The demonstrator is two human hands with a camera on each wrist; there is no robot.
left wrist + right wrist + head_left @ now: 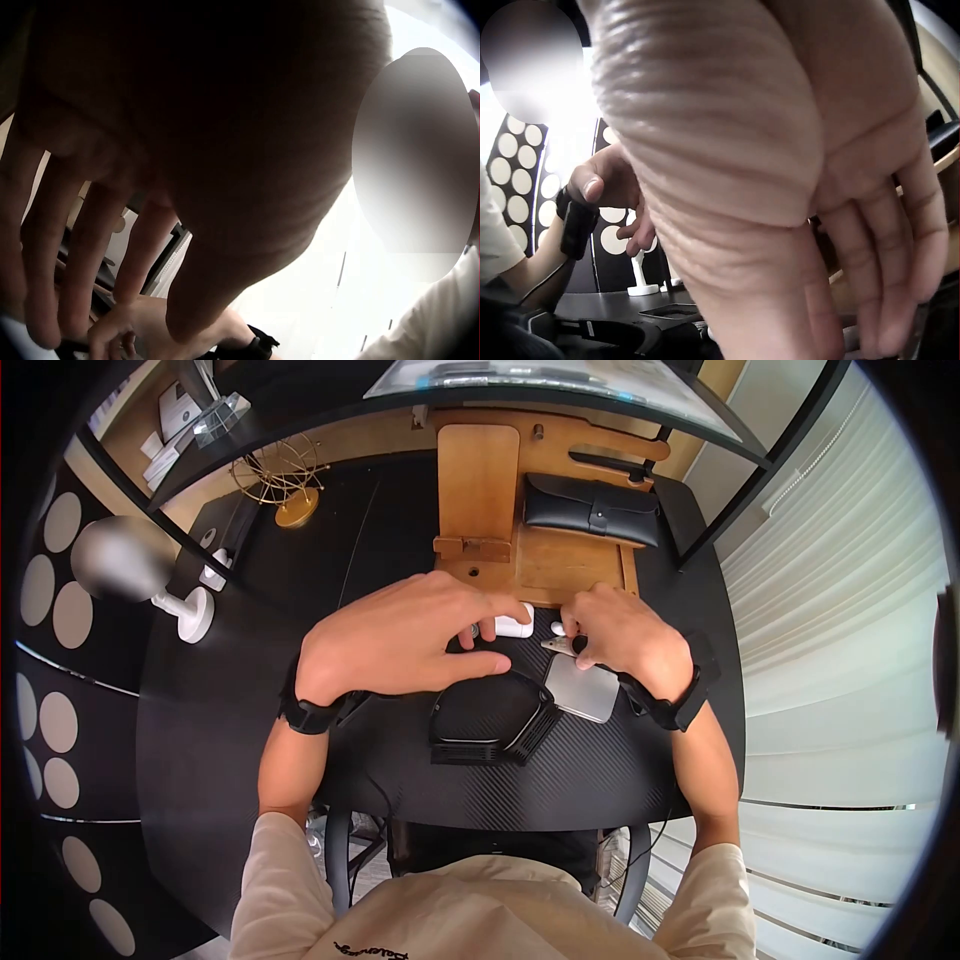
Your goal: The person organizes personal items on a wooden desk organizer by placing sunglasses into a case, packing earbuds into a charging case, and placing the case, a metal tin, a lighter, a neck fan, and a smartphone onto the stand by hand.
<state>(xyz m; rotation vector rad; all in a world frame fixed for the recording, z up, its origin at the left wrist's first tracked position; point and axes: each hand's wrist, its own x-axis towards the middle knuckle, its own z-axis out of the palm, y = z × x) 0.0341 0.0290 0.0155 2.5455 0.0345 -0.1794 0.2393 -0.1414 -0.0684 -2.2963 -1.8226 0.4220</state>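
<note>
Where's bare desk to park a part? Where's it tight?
Widest bare patch: black desk between the white stand and left forearm. Another: farther back, between the gold ornament and wooden organizer.
Crowded: between the left hand and right hand and just nearer the person, where the white case, silver square and black ribbed item sit close.

On the desk (205, 720), a stand (478, 480) is set at the back, with a pouch (590, 510) laid on its right half. Just before the stand, a small case (516, 625) is placed between the left hand (395, 640) and the right hand (630, 640). To the left, an ornament (297, 508) is placed behind a mirror (122, 560). The desk is flanked on the right by a curtain (840, 610).
</note>
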